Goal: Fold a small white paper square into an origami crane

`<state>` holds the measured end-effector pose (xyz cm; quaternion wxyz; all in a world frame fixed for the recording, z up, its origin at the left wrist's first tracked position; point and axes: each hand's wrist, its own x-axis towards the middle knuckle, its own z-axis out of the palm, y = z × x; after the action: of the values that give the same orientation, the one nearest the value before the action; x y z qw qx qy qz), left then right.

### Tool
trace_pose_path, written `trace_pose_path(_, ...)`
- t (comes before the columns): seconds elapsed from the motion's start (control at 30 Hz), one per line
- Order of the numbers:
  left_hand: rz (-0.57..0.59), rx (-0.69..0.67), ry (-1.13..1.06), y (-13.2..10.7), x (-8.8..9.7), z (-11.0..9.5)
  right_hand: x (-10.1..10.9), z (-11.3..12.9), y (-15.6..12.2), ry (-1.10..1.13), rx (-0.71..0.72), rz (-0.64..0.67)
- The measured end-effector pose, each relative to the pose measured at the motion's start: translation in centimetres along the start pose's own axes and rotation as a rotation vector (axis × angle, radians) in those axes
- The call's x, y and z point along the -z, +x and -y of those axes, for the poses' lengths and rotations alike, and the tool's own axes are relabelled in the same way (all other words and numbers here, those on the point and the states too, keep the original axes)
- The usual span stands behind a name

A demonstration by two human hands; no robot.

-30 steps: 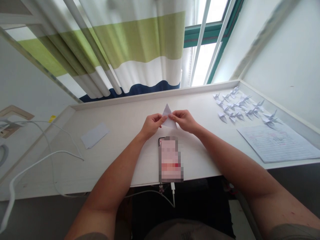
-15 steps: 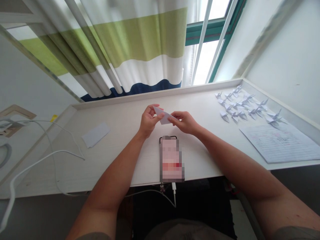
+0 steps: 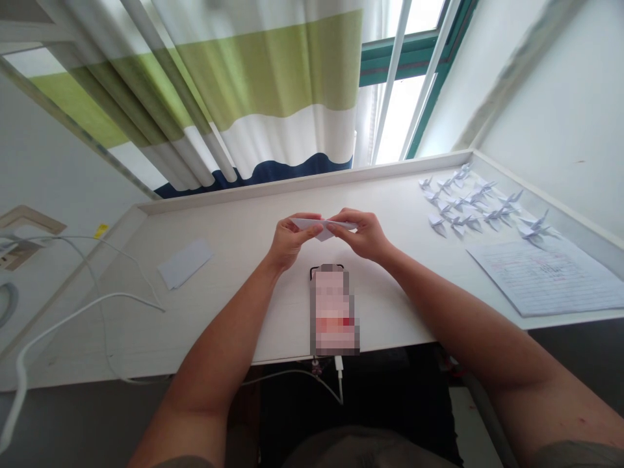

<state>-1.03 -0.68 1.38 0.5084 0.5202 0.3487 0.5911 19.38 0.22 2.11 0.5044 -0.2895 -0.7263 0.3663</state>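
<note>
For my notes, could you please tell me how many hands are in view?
2: the left hand pinches the left side of the folded white paper, the right hand its right side, both beyond the phone.

Short grey-brown sleeves (image 3: 572,454), matching shirt front (image 3: 361,448), both forearms (image 3: 229,318) bare.

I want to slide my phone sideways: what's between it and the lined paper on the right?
In the head view, your right forearm crosses between the phone and the lined paper, with white desk showing either side.

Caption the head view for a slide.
Both hands hold folded white paper beyond a phone; paper cranes rest at right.
</note>
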Motion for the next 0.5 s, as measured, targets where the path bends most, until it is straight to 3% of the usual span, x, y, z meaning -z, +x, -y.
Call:
trace_pose_path(0.27,0.049,0.011,0.097,-0.21,-0.16,-0.35,-0.09,0.13,-0.06,-0.018,-0.062,0.053)
trace_pose_path(0.5,0.054,-0.006,0.122,-0.26,0.01,-0.19,-0.29,-0.09,0.02,0.007,-0.050,-0.023)
